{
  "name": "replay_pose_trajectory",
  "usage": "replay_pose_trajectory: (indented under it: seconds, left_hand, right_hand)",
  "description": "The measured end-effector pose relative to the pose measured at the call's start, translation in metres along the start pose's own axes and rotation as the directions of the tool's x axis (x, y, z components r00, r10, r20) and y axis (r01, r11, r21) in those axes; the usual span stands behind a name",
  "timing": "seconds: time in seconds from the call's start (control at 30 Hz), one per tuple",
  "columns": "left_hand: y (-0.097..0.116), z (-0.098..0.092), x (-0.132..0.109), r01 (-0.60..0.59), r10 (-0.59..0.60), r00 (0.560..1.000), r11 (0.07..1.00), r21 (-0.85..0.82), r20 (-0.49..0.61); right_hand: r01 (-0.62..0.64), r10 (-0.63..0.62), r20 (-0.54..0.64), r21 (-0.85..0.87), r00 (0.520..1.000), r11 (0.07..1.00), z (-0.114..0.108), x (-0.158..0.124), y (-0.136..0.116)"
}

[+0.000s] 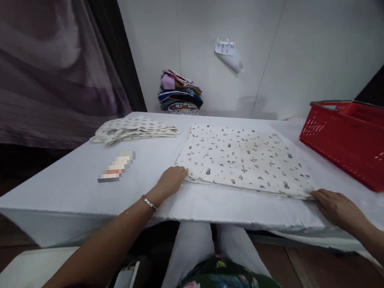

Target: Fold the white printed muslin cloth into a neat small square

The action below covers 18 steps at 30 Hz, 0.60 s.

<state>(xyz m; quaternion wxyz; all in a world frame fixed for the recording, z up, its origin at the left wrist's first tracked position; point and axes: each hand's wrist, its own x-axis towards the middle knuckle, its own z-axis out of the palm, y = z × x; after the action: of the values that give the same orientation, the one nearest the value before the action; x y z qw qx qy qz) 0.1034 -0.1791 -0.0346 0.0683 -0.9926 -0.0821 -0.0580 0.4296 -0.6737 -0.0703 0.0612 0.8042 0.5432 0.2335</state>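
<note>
A white cloth [243, 160] with small dark and olive prints lies flat on the table, folded into a rough rectangle with layered near edges. At its near left corner, my left hand [172, 181] pinches the cloth, thumb side towards the fold. My right hand [338, 205] grips the near right corner between thumb and fingers, which are partly hidden by the hand itself. Farther back on the left sits a second cloth [136, 129] with a similar print, loosely folded and touched by neither hand.
The table [65, 189] has a white cover. A red plastic basket [348, 145] stands on its right side. A blurred-out flat object [117, 166] lies at the left. Behind the table rises a stack of folded fabrics [179, 94] against the wall. A purple curtain [39, 63] hangs at left.
</note>
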Motion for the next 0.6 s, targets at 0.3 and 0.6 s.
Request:
replay_pose_trajectory:
  seconds: [0.3,0.6]
  left_hand:
    - [-0.001,0.002,-0.009,0.024,-0.025,1.000,0.997,-0.075,-0.002]
    - [0.027,-0.006,0.008,-0.053,0.012,0.992,0.939,-0.339,-0.122]
  right_hand:
    - [-0.034,0.025,0.130,0.061,0.991,0.998,0.002,-0.001,0.002]
    - [0.078,-0.068,-0.045,0.262,0.997,0.962,-0.027,0.072,-0.089]
